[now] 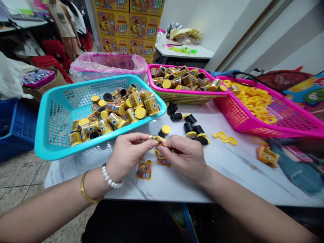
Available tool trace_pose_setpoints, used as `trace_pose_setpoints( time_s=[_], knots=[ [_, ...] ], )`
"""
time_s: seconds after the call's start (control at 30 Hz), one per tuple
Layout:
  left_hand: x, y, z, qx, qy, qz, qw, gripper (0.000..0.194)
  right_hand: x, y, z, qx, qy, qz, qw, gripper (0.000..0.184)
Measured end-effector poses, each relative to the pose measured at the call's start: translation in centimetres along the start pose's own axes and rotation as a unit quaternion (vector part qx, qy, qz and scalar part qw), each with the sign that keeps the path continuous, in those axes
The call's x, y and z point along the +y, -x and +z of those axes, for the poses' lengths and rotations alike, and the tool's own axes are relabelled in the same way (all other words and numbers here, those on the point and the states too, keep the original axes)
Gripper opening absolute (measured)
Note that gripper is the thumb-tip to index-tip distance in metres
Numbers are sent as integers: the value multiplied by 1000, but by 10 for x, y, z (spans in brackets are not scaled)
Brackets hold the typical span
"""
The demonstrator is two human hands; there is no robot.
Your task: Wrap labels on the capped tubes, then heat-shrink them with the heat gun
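Note:
Between the fingertips of both hands is a small printed yellow wrapper sleeve (157,139). My left hand (130,152), with a pearl bracelet and gold bangle at the wrist, pinches its left end. My right hand (188,157) grips the right end, fingers curled. Below them on the table lie flat printed sleeves (144,169), a few partly under the right hand. Just beyond the hands stands a black canister with a yellow cap (165,130). Several more black canisters (189,128) lie and stand to the right of it.
A turquoise basket (58,150) with wrapped canisters sits at left. Behind stands a pink basket (187,91) of more canisters; at right, another pink basket (233,118) holds yellow plastic pieces. Yellow rings (225,137) and a yellow packet (267,156) lie on the marbled table (227,182). A person (64,23) stands far left.

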State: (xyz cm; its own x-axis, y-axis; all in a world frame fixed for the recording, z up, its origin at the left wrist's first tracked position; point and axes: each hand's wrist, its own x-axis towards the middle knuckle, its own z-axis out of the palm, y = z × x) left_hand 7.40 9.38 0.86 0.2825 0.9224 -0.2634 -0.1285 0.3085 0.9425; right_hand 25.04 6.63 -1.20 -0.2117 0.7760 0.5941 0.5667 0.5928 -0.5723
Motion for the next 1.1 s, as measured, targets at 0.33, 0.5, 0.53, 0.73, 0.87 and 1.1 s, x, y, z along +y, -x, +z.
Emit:
trace_pose_setpoints(
  time_s=[0.33, 0.5, 0.53, 0.73, 0.87, 1.1],
  knots=[
    [-5, -3, -1, -8, -45, -5, 999, 14, 44, -10, -8, -19, 145, 36, 989, 24],
    [-6, -9, -3, -37, 37, -96, 994, 14, 53, -14, -16, -13, 34, 188, 982, 21],
    [-5, -11, -3, -35, 57, -120, 991, 13, 52, -16, -20, 2, -42, 231, 972, 24],
    [2, -19, -2, 3, 147, -217, 965, 16, 41, -22, -35, 19, -373, 299, 878, 34],
    [3, -21, -3, -14, 166, -232, 958, 19, 32, -18, -28, -23, -359, 279, 891, 31],
    [0, -25, -7, -33, 212, -216, 953, 15, 25, -15, -23, -2, -246, 256, 935, 19]
  ],
)
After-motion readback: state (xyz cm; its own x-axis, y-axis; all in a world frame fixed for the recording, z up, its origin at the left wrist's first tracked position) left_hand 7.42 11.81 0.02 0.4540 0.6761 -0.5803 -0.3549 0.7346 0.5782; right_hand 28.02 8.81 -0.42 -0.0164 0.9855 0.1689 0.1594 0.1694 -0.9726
